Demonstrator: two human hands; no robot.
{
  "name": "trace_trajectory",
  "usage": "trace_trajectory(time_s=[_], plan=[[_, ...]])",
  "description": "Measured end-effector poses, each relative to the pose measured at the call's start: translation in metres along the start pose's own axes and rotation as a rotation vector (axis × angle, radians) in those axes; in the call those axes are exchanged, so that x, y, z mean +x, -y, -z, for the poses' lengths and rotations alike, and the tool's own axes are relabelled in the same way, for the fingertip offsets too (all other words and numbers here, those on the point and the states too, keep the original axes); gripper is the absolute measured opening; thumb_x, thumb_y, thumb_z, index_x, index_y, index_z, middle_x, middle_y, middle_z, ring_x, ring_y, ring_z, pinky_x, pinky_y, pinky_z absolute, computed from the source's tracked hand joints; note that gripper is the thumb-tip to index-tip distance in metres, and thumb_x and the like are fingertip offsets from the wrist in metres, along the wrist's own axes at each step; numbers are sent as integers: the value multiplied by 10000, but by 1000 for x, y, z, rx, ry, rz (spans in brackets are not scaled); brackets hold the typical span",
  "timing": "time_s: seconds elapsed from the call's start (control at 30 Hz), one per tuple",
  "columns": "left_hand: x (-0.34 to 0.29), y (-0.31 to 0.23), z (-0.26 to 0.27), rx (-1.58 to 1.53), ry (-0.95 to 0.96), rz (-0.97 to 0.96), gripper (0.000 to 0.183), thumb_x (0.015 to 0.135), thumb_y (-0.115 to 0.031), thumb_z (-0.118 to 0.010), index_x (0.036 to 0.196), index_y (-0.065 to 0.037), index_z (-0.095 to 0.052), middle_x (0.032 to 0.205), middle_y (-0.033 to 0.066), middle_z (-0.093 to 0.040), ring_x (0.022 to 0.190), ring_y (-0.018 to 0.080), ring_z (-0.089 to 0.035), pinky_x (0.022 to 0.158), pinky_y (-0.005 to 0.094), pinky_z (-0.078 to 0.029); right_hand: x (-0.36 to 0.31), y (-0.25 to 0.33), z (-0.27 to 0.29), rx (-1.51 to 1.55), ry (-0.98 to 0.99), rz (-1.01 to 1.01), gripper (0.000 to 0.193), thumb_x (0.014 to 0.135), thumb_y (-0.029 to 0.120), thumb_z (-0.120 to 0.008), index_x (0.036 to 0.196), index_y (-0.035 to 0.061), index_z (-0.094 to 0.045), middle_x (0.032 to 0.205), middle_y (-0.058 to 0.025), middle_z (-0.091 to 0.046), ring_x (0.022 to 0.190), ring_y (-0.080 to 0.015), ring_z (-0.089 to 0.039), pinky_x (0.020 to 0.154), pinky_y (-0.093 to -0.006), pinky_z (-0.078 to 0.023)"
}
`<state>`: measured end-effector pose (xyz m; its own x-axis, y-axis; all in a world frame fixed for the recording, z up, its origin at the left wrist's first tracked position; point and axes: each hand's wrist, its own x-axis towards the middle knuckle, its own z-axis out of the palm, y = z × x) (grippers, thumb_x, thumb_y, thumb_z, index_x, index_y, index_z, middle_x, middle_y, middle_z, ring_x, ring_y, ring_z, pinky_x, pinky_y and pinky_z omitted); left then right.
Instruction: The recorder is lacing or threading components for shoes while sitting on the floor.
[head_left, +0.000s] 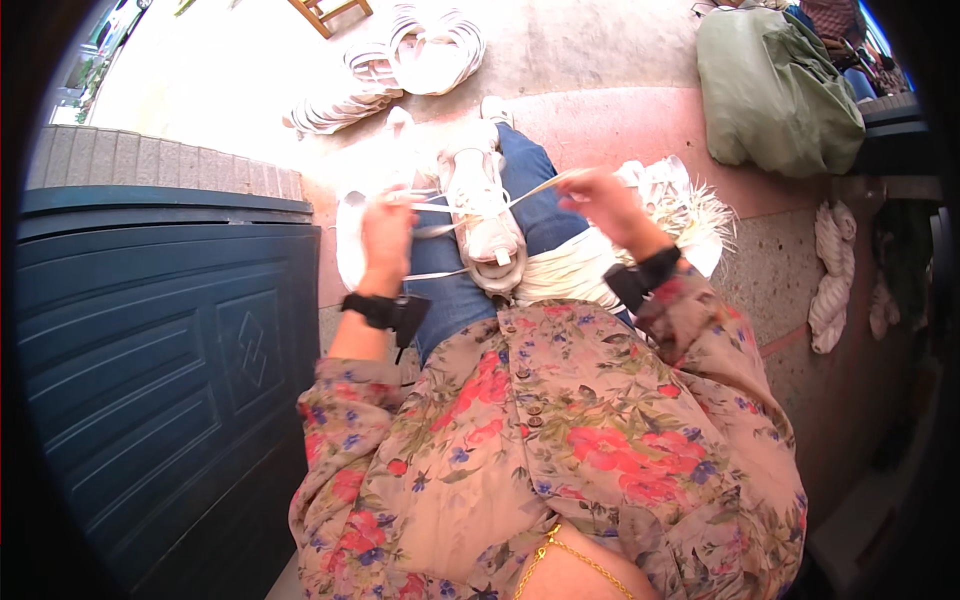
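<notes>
A pale sneaker (487, 215) rests between my thighs, its heel toward me. From its front a white shoelace (540, 188) stretches right to my right hand (607, 208), which pinches its end. My left hand (386, 238) is closed at the shoe's left, where white lace strands run into its fingers; bright light washes out the fingertips. A thick bundle of cream laces (572, 268) lies across my right thigh, with frayed ends at its far right. Another loose strand (437, 275) crosses my left thigh.
Coiled white bundles (437, 52) lie on the floor ahead. A full green sack (775, 90) stands at the far right, with a white twisted hank (832, 275) nearer me. A dark blue panelled door (170, 370) is close on my left. A wooden stool leg (325, 15) shows at the top.
</notes>
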<state>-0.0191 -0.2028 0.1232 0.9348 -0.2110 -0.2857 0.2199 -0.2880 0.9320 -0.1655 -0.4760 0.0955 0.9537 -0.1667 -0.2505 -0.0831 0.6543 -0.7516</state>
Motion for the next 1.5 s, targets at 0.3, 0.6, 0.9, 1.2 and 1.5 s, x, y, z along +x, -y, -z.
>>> trace_trajectory(time_s=[0.3, 0.6, 0.9, 1.2, 1.5], plan=[[20, -26, 209, -855, -211, 203, 143, 905, -123, -450, 1029, -53, -462, 572, -19, -335, 454, 73, -294, 407, 213, -266, -137, 93, 156, 754, -357, 327, 84, 789, 44, -402, 760, -9, -459, 727, -84, -475, 679, -187, -459, 803, -376, -395], [7, -55, 195, -377, -361, -20, 200, 915, -203, -454, 1013, -39, -511, 571, -45, -336, 437, 31, -277, 366, 179, -227, -47, 50, 70, -241, -517, 12, 115, 855, 172, -514, 902, 72, -543, 639, 41, -450, 506, -49, -370, 443, -180, -315], [-14, 6, 53, 468, 143, -142, 186, 842, -134, -505, 962, -9, -573, 670, 37, -565, 529, 124, -502, 495, 271, -419, 6, -22, -51, -890, 90, -130, 220, 842, 196, -533, 888, -14, -582, 731, -78, -585, 664, -150, -543, 608, -269, -436], [-14, 3, -23, 776, 290, -359, 264, 782, -260, -608, 760, 3, -622, 560, 37, -571, 510, 107, -501, 484, 245, -397, 43, -44, -65, -1077, 144, 233, 205, 771, 32, -527, 972, -6, -527, 863, -200, -602, 849, -314, -595, 730, -348, -467], [-2, -25, -16, 93, 577, 656, 275, 802, -243, -560, 583, -95, -481, 453, -79, -305, 358, 34, -226, 345, 205, -160, 52, -38, -74, -1351, 390, 299, 190, 738, 31, -520, 928, 17, -524, 801, -198, -594, 784, -354, -583, 665, -396, -456]])
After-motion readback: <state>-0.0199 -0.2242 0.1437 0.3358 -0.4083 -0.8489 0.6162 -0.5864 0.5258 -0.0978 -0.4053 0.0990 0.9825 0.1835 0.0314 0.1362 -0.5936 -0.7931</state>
